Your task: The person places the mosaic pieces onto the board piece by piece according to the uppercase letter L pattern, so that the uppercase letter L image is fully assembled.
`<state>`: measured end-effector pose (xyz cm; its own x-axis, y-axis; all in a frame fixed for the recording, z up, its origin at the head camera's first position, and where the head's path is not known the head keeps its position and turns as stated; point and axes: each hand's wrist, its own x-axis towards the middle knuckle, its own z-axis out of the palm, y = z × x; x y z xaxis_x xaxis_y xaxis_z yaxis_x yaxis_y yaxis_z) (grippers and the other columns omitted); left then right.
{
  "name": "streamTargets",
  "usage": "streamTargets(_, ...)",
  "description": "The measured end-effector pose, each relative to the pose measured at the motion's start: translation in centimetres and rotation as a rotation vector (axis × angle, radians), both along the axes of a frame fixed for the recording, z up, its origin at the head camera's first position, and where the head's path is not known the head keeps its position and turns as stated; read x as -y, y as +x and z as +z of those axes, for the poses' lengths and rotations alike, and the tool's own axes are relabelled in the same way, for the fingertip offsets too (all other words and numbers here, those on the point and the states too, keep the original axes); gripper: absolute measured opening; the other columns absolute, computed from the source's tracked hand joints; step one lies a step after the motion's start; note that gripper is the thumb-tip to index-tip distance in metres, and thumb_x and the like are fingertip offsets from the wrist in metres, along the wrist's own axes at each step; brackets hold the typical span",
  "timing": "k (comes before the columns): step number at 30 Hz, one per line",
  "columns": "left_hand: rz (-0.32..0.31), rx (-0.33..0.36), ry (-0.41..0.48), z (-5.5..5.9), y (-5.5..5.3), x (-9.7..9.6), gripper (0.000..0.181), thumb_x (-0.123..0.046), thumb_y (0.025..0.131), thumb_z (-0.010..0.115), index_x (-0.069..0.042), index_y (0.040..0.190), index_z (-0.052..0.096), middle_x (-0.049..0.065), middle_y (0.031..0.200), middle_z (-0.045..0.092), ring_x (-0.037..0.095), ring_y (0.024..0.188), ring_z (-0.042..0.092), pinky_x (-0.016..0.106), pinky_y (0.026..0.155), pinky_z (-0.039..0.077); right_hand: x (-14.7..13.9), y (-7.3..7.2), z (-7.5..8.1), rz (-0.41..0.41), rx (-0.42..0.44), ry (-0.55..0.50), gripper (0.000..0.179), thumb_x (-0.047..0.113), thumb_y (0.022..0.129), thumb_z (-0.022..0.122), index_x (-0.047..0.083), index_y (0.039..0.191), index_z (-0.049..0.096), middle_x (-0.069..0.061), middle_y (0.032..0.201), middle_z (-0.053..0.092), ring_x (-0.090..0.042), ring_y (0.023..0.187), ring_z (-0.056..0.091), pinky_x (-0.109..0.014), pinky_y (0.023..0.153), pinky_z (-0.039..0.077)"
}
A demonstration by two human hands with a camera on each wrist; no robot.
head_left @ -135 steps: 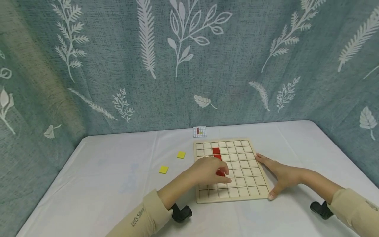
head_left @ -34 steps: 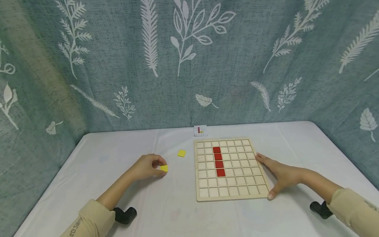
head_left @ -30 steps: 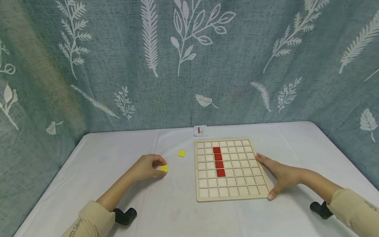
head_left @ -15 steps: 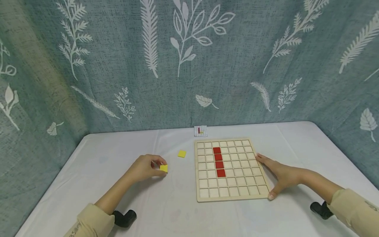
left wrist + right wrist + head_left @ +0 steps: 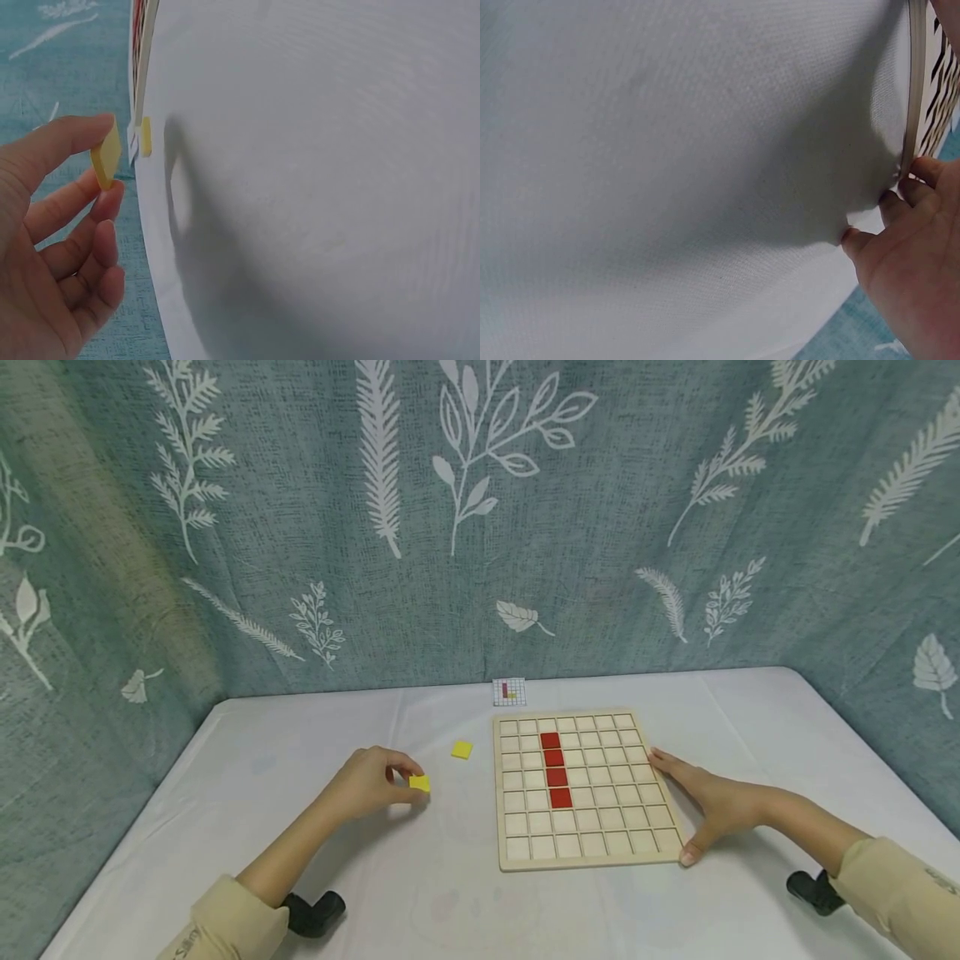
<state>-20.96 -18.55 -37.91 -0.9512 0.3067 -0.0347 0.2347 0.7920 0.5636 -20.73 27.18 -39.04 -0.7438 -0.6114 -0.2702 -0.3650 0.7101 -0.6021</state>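
My left hand [image 5: 372, 783] pinches a yellow square tile [image 5: 419, 783] between thumb and fingers, left of the board. In the left wrist view this tile [image 5: 107, 156] stands on edge above the cloth, the other fingers loosely bent. A wooden grid board [image 5: 592, 862] lies flat, with several red tiles [image 5: 556, 778] in one column. My right hand [image 5: 708, 806] rests against the board's right side with fingers spread, its thumb at the near right corner. In the right wrist view, fingertips touch the board's edge [image 5: 917, 90]. A second yellow tile [image 5: 462, 750] lies between left hand and board.
A small printed card [image 5: 509, 692] with a grid and coloured squares lies behind the board at the table's far edge. White cloth covers the table [image 5: 465, 910]. A patterned green-blue curtain [image 5: 300, 527] hangs behind it. Each wrist carries a black device [image 5: 315, 914].
My left hand has left the board, uncovering the red tiles, and taken the nearer yellow tile. In the last half second it shifted slightly right with it. My right hand has stayed put.
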Motion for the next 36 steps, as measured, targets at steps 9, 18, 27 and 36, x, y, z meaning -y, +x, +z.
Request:
streamTargets(9, -0.023, -0.013, -0.007, 0.1, 0.0, -0.2, 0.026, -0.027, 0.069, 0.080, -0.016, 0.091, 0.072, -0.006, 0.080, 0.063, 0.012, 0.063, 0.045, 0.026, 0.051, 0.036, 0.0, 0.0, 0.0, 0.006, -0.006, -0.003, 0.130, 0.039, 0.054, 0.086, -0.005, 0.144, 0.004, -0.029, 0.149, -0.002, -0.052, 0.133, 0.002, -0.066, 0.101, 0.012)
streamTargets(18, -0.044, -0.016, 0.010, -0.5, 0.0, -1.3, 0.025, -0.026, 0.069, 0.080, -0.015, 0.090, 0.072, -0.005, 0.079, 0.062, 0.011, 0.063, 0.046, 0.025, 0.052, 0.038, 0.0, 0.1, -0.1, 0.009, -0.014, -0.001, 0.129, 0.040, 0.055, 0.086, -0.006, 0.144, 0.004, -0.030, 0.149, -0.002, -0.052, 0.133, 0.002, -0.066, 0.101, 0.012)
streamTargets(27, -0.057, -0.014, 0.016, -0.7, 0.0, -3.9, 0.024, -0.027, 0.068, 0.081, -0.017, 0.088, 0.071, -0.006, 0.079, 0.061, 0.010, 0.063, 0.046, 0.024, 0.052, 0.038, 0.1, 0.1, -0.2, 0.006, -0.014, 0.009, 0.130, 0.040, 0.055, 0.086, -0.005, 0.144, 0.003, -0.030, 0.149, -0.002, -0.052, 0.133, 0.003, -0.065, 0.102, 0.012)
streamTargets(36, -0.131, -0.043, 0.033, -0.7, -0.4, -7.4, 0.024, -0.028, 0.070, 0.080, -0.018, 0.089, 0.071, -0.006, 0.081, 0.061, 0.009, 0.064, 0.047, 0.023, 0.053, 0.038, 0.1, 0.1, -0.3, 0.010, -0.024, 0.018, 0.131, 0.042, 0.054, 0.085, -0.005, 0.144, 0.002, -0.030, 0.149, -0.002, -0.053, 0.133, 0.003, -0.065, 0.102, 0.013)
